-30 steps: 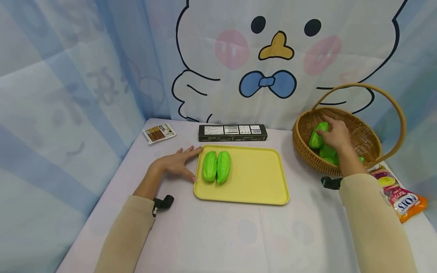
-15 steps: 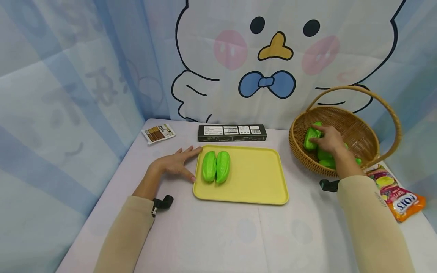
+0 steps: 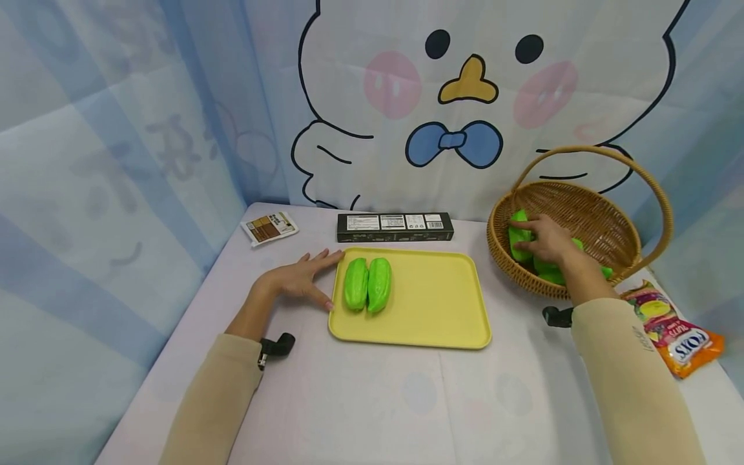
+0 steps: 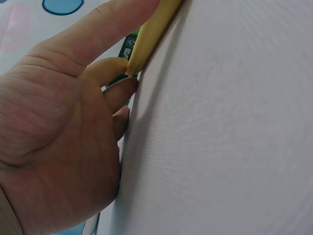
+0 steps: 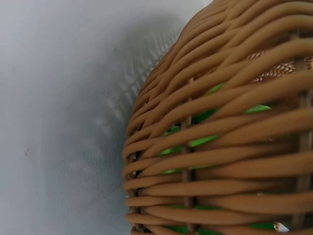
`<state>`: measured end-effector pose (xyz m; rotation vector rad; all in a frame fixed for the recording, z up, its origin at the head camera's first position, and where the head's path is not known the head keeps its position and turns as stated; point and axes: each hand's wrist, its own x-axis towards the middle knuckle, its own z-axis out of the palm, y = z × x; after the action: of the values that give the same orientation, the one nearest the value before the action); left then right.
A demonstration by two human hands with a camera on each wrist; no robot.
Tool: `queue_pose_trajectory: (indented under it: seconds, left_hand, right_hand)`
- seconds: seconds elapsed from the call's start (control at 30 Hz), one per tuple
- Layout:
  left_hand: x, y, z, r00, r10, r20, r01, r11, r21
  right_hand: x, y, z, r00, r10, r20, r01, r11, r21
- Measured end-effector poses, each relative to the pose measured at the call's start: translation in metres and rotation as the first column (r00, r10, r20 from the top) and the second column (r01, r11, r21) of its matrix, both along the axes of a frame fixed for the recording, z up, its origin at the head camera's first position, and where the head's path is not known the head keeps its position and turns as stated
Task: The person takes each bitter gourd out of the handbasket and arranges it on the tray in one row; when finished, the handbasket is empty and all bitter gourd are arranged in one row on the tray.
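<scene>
My right hand [image 3: 549, 239] reaches into a brown wicker basket [image 3: 610, 213] and grips a bright green ribbed fruit [image 3: 519, 239] against its left inner wall, thumb on one side and fingers on the other. More green fruits [image 3: 549, 270] lie beneath the hand, partly covered. In the right wrist view the basket's weave [image 5: 220, 147] hides the hand; green shows through the gaps. My left hand [image 3: 299, 278] rests spread at the left edge of a yellow tray [image 3: 436, 300], thumb and index finger touching its rim. Two similar green fruits [image 3: 380, 284] lie side by side on the tray's left part.
A dark long box [image 3: 395, 227] lies behind the tray. A small brown-and-white packet [image 3: 270, 228] is at the back left. An orange-and-red snack bag [image 3: 677, 332] lies right of my right forearm, by the basket. A printed curtain [image 3: 372, 174] hangs behind the table.
My right hand has moved left inside the basket with the green fruit. The basket has shifted slightly left along with it. My left hand and the tray stay in place.
</scene>
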<state>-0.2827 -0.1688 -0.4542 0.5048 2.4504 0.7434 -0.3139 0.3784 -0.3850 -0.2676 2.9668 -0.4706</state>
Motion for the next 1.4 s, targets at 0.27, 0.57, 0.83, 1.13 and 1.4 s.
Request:
queue_pose_trajectory:
  seconds: [0.27,0.57,0.83,1.13,1.4]
  left_hand:
    - [0.000,0.000,0.000,1.000,-0.004,0.002,0.004,1.000,-0.003]
    - [0.001,0.000,-0.001,1.000,-0.025,-0.008,0.026,1.000,0.012]
    - [0.001,-0.001,0.000,0.999,-0.035,-0.022,0.035,0.999,0.012]
    - [0.001,-0.001,-0.001,0.999,-0.035,-0.023,0.036,0.999,0.015]
    - [0.000,-0.002,-0.001,0.999,-0.025,-0.023,0.025,0.999,0.027]
  right_hand:
    - [0.006,-0.004,0.005,0.996,-0.048,-0.080,0.036,0.989,-0.147]
    - [0.009,-0.001,0.015,0.993,-0.084,-0.080,0.059,0.961,-0.271]
    - [0.011,0.005,0.024,0.989,-0.091,-0.119,0.052,0.955,-0.293]
    - [0.014,0.001,0.033,0.977,-0.089,-0.193,0.024,0.949,-0.315]
    - [0.019,-0.012,0.048,0.960,-0.095,-0.265,-0.007,0.932,-0.362]
